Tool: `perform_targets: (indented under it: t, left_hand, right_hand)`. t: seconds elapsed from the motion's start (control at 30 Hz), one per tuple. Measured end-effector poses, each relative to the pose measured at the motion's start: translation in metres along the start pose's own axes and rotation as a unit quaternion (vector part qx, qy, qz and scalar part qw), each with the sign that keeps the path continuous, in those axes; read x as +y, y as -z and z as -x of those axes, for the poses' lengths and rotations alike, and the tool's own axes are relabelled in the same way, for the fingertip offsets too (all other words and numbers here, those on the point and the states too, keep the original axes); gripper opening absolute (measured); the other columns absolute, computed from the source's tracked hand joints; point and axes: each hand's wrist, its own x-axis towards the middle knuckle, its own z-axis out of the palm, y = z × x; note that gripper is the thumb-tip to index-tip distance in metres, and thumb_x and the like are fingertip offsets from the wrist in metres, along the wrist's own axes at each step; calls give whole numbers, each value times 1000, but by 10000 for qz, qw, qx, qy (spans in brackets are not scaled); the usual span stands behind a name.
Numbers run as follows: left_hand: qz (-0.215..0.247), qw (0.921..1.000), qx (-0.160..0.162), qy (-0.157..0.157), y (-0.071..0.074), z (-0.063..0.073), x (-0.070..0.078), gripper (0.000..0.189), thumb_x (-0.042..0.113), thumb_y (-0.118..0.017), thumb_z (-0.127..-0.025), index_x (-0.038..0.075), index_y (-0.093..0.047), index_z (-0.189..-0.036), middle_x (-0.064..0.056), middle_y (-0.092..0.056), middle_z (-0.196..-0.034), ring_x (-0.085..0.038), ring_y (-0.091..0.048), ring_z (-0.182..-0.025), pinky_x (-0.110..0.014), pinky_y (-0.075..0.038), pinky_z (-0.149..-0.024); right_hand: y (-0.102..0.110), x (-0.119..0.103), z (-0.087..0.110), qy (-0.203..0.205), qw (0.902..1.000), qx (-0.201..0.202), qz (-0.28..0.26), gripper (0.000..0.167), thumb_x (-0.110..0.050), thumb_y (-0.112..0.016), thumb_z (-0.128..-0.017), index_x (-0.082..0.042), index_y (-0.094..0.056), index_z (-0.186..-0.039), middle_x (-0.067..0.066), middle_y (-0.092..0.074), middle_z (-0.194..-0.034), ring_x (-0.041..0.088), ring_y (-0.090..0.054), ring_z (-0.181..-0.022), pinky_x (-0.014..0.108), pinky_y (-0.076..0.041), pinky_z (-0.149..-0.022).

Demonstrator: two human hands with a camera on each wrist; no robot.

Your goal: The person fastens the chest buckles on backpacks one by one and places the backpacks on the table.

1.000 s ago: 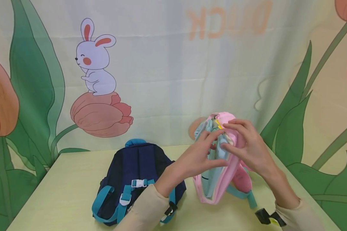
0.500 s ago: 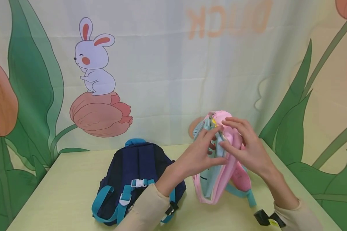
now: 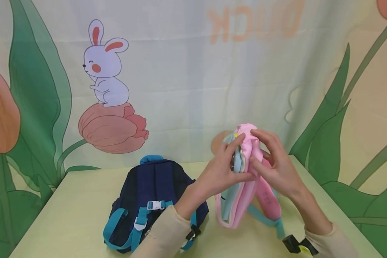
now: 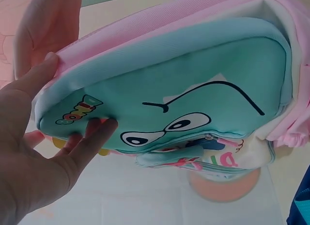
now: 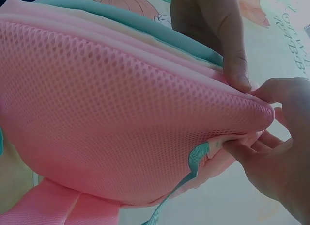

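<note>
A small pink and light-blue backpack (image 3: 242, 196) stands tilted on the table's right side, between both hands. My left hand (image 3: 216, 172) grips its near side, thumb on the pink edge and fingers spread over the teal front panel (image 4: 203, 84) with cartoon eyes. On the other side my right hand (image 3: 282, 172) pinches the end of the pink mesh back (image 5: 121, 108), beside a thin teal strap (image 5: 195, 159). A padded pink shoulder strap (image 3: 268, 200) hangs down at the right. Part of the front pocket is hidden behind my left hand.
A navy backpack (image 3: 154, 179) with teal straps and white buckles lies to the left, partly behind my left forearm. The pale yellow table (image 3: 74, 208) meets a printed curtain (image 3: 180, 82) at the back. A black device (image 3: 298, 245) sits at my right wrist.
Both hands have closed in from hovering with spread fingers and now hold the pink backpack. Its pink edge has been pressed narrower and its top turned slightly. The navy backpack stays put.
</note>
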Motion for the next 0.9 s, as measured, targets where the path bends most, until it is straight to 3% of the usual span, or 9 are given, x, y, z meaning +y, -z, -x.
perform_targets:
  t: [0.1,0.27,0.4,0.53,0.7,0.8,0.9]
  left_hand:
    - [152,9998,90,46,0,0,0,100,45,-81,-80,47,-16,-155,-9,-36,-142,-18,-53,-105,-27,-52,-80]
    - [748,9967,293,-69,-2,1,-4,88,38,-81,-82,38,-28,-153,-4,-38,-142,-16,-55,-97,-23,-54,-75]
    - [1091,9933,365,-117,-3,3,-6,84,36,-79,-84,34,-29,-151,1,-44,-136,-15,-57,-92,-23,-55,-72]
    - [1202,9922,332,-10,-2,7,-8,86,39,-80,-83,35,-27,-152,5,-48,-129,-17,-57,-94,-24,-56,-71]
    - [1223,9917,381,116,4,17,-14,83,36,-78,-85,37,-28,-151,2,-45,-134,-20,-54,-102,-26,-57,-70]
    - [1242,9909,442,267,10,24,-22,79,33,-76,-88,36,-29,-151,-1,-42,-135,-22,-53,-104,-27,-57,-71]
    - [1266,9899,472,428,15,29,-28,76,33,-75,-88,36,-30,-149,-2,-42,-134,-23,-54,-104,-28,-57,-72]
  right_hand:
    - [0,0,-1,149,9999,-65,1,71,16,-61,-86,-9,-40,-149,7,-39,-143,14,-43,-132,15,-43,-102]
    - [0,2,-5,538,9985,-134,10,73,20,-64,-83,-4,-41,-148,11,-40,-142,14,-45,-131,17,-44,-103]
    - [-2,0,-6,555,9983,-157,-16,71,19,-67,-81,-1,-44,-145,10,-41,-142,17,-46,-130,19,-41,-108]
    - [-5,-1,-4,479,9986,-204,-116,68,18,-68,-81,1,-46,-142,8,-42,-142,20,-45,-131,21,-39,-110]
    - [-8,1,-2,961,9943,-262,-374,62,23,-64,-80,7,-48,-138,18,-41,-142,24,-42,-136,25,-38,-113]
    - [-7,4,-1,1214,9922,-258,-100,63,23,-66,-77,6,-51,-135,21,-43,-140,24,-42,-136,24,-38,-113]
    - [-1,6,2,1216,9920,-186,268,64,22,-68,-75,2,-54,-134,18,-46,-140,21,-42,-135,21,-38,-111]
